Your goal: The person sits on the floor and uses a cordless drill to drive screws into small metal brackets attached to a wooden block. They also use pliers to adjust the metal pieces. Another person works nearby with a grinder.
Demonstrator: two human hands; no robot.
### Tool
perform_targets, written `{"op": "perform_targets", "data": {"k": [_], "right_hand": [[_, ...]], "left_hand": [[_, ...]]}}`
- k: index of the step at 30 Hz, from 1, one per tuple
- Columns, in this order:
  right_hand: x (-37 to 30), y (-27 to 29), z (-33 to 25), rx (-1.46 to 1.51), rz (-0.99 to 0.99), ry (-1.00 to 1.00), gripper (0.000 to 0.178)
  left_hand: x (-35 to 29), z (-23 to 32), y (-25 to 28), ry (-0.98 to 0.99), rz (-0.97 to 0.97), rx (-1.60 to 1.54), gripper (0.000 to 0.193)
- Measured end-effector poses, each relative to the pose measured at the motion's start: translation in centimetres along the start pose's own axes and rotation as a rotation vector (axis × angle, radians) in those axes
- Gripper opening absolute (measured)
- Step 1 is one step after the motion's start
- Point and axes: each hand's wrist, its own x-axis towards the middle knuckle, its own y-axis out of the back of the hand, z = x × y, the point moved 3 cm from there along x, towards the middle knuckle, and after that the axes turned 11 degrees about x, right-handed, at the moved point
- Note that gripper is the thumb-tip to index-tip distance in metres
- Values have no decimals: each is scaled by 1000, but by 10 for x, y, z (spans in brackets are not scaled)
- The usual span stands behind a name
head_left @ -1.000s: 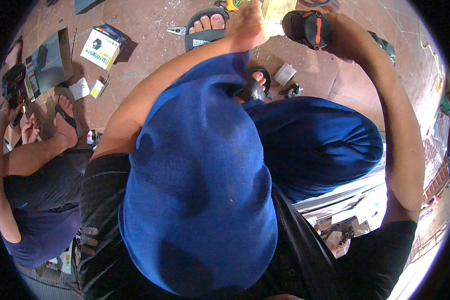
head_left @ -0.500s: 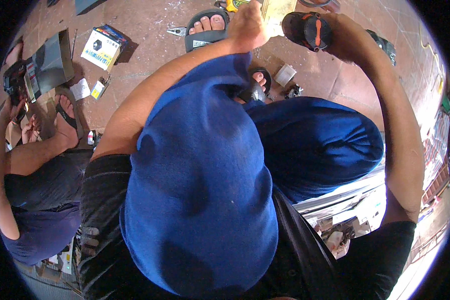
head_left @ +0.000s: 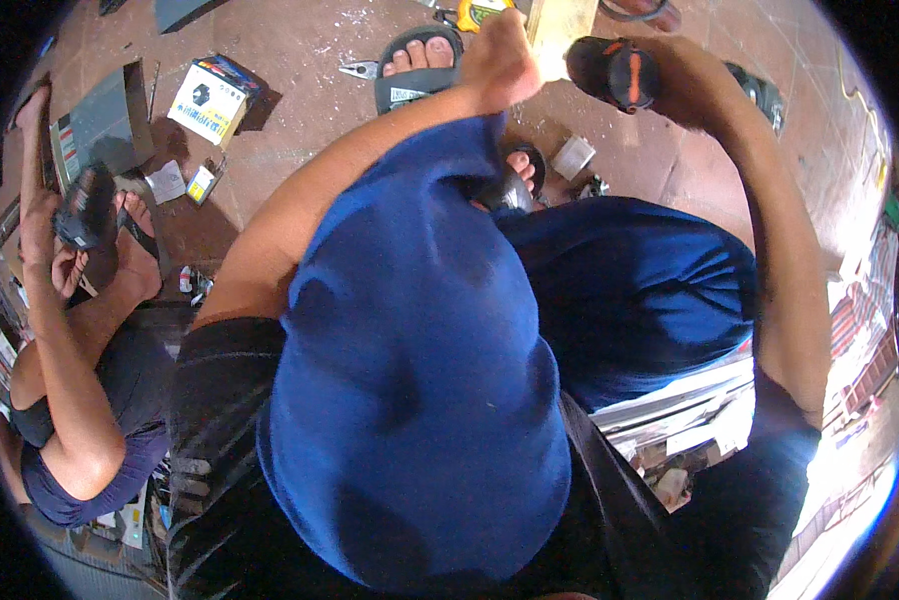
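Observation:
Near the top centre, my left hand [head_left: 500, 65] is closed at the left edge of a pale wooden board [head_left: 562, 30], its fingertips mostly hidden. To the right, my right hand [head_left: 685, 80] is wrapped round a black power drill [head_left: 610, 75] with an orange stripe. The drill's back end faces me and its front is by the board; its tip cannot be made out. A bright patch shows on the board between the hands. Close to my left hand lies a yellow tape measure [head_left: 485, 14]. Pliers [head_left: 362, 70] rest beside my sandalled foot [head_left: 420, 70].
At the left, another person's hand [head_left: 40, 225] is at a black power tool [head_left: 87, 207] beside a grey panel [head_left: 105, 115]. A printed box [head_left: 210, 100] and a small yellow-white packet [head_left: 202, 185] lie on the tiles. A clear small box [head_left: 574, 157] sits near my other foot.
My hands stay at the board and drill, with a slight shift of the whole view. At the left, the other person's arm and power tool have moved right and down.

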Motion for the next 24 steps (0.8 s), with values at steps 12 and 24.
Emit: {"op": "perform_targets", "data": {"k": [12,24], "right_hand": [[-106,45,-13,769,539,-571,45],[-106,38,34,1008,840,-487,51]], "left_hand": [[6,38,68,-407,-51,53,67],[19,-64,121,199,164,65,51]]}}
